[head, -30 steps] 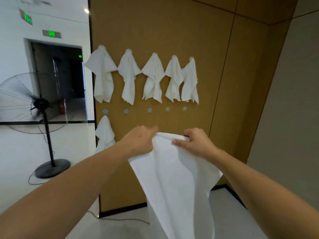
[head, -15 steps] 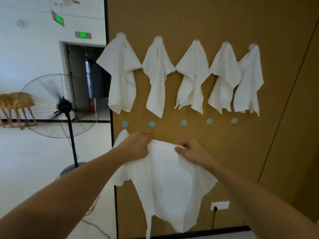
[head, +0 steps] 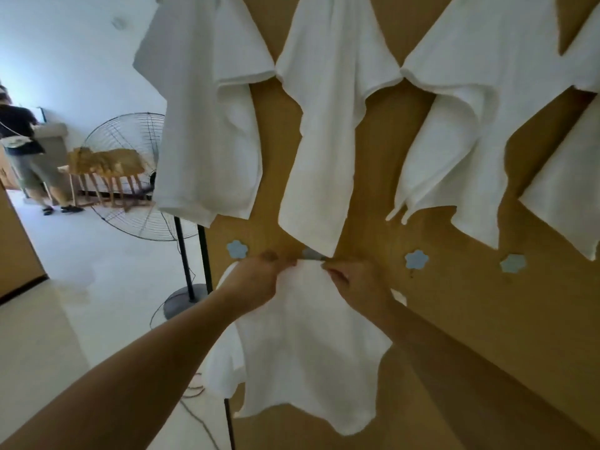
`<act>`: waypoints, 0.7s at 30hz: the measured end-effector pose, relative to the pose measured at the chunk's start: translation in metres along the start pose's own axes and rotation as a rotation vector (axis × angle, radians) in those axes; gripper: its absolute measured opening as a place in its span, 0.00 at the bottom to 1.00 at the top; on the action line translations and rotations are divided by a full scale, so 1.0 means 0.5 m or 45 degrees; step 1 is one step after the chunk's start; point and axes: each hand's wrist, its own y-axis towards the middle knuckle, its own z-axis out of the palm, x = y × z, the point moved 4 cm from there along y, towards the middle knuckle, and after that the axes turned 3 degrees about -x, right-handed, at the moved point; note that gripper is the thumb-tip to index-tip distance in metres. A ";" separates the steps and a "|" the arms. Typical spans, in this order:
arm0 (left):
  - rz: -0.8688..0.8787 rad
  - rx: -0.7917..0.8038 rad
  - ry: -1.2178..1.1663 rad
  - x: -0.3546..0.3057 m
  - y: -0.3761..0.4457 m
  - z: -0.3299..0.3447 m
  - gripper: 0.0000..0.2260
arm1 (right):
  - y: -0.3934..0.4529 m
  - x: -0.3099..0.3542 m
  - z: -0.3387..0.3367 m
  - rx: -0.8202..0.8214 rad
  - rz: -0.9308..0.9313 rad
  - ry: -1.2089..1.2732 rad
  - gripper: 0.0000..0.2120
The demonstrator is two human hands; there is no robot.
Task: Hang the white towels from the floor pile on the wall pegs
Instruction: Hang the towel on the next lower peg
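Observation:
Both my hands hold one white towel (head: pixel 308 345) by its top edge against the brown wall panel (head: pixel 487 319). My left hand (head: pixel 259 280) grips the edge on the left, my right hand (head: pixel 354 284) pinches it on the right. The gathered edge sits right at a blue flower-shaped peg (head: pixel 311 254) in the lower row, mostly hidden by cloth. Other blue pegs (head: pixel 237 249) (head: pixel 416 259) (head: pixel 512 263) show beside it. Several white towels (head: pixel 328 125) hang from the upper row. Another hung towel (head: pixel 224 368) shows behind my left forearm.
A standing fan (head: pixel 143 177) on a black pole stands at the left by the panel's edge, its cable on the floor. A person (head: pixel 22 147) stands far left near a wooden rack (head: pixel 107 170). The pale floor (head: pixel 65 319) stretches left of the panel.
I have come much closer to the wall. Both hands have lifted the towel's top edge up to the second peg of the lower row and drawn closer together.

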 end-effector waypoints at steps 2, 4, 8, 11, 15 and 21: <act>-0.001 -0.035 0.053 0.014 0.038 0.039 0.25 | 0.027 -0.037 0.041 -0.058 -0.080 -0.154 0.03; 0.034 -0.070 0.102 0.024 0.055 0.076 0.21 | 0.026 -0.065 0.085 -0.139 -0.137 -0.279 0.06; 0.081 -0.076 0.128 0.044 0.038 0.153 0.20 | -0.035 -0.100 0.162 -0.303 -0.121 -0.190 0.10; 0.002 -0.221 -0.069 0.022 0.012 0.208 0.17 | -0.069 -0.103 0.213 -0.363 0.031 -0.006 0.13; -0.173 -0.331 -0.449 -0.032 -0.010 0.277 0.18 | -0.093 -0.082 0.251 -0.386 0.121 0.129 0.17; -0.188 -0.477 -0.499 -0.040 -0.003 0.292 0.18 | -0.108 -0.054 0.258 -0.393 0.164 0.038 0.21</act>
